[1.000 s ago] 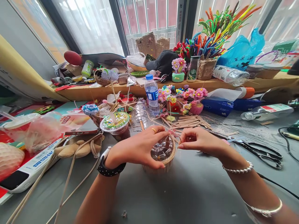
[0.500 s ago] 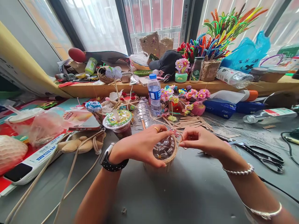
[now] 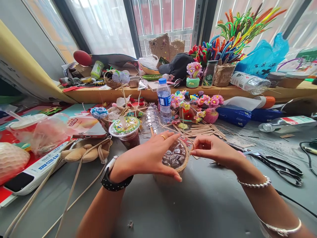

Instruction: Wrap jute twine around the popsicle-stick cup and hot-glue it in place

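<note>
A clear plastic bottle base (image 3: 174,156), bottom up, stands on the grey table with brown twine (image 3: 185,161) round its upper edge. Its side looks wrapped in something brown, mostly hidden and in shadow. My left hand (image 3: 151,153) spans it from the left, fingers over the far side and thumb at the near edge, gripping it. On the right, my right hand (image 3: 209,148) is closed in a pinch on the twine at the rim. Just behind the base, a small pink flower shape shows in part between my hands.
Scissors (image 3: 282,168) and thin wires lie to the right. Behind are cardboard strips (image 3: 206,130), a water bottle (image 3: 163,99) and crocheted flowers (image 3: 184,104). A lidded drink cup (image 3: 125,130), a phone (image 3: 90,135) and a corded pouch (image 3: 85,153) sit left.
My left hand has shifted slightly, its thumb reaching further right along the near edge. More of the twine rim shows. My right hand keeps its pinch in nearly the same place.
</note>
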The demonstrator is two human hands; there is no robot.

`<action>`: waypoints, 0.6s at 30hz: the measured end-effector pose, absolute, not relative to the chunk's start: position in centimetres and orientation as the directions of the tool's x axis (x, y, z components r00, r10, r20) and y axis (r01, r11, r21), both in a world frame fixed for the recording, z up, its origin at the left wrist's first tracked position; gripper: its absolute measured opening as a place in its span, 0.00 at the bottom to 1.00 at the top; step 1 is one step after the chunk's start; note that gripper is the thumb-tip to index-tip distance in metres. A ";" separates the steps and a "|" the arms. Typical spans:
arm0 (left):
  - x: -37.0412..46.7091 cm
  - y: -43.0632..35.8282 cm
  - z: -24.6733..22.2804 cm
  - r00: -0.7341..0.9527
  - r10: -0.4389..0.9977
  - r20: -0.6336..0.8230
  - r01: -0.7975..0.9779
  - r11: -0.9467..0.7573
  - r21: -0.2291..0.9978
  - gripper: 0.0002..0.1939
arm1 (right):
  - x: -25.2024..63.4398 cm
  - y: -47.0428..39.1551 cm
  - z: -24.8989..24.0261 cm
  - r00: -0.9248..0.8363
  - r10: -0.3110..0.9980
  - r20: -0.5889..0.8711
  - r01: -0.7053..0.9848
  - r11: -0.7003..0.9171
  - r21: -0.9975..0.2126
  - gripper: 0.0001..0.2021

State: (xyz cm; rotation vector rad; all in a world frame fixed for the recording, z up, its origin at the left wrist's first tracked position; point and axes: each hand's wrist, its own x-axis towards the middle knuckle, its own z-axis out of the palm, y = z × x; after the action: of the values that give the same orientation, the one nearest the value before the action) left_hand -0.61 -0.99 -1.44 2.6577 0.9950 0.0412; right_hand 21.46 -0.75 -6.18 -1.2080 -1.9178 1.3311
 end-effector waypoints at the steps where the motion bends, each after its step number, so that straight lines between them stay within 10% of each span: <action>1: -0.5 -1.1 -1.5 0.741 0.668 -0.073 0.658 -0.699 0.281 0.50 | 21.5 -0.7 -6.2 -0.474 0.877 -0.076 0.381 0.127 -0.916 0.12; 18: -0.7 -0.5 -1.6 0.823 0.565 -0.061 0.553 -0.771 0.314 0.45 | 21.4 -1.3 -5.3 -0.525 0.843 -0.119 0.373 0.102 -0.922 0.11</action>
State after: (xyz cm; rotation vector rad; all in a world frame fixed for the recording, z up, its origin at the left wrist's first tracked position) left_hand -0.66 -0.50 -1.64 2.6867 0.8487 0.0522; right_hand 21.42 -1.30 -5.30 -1.1849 -1.9446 1.4141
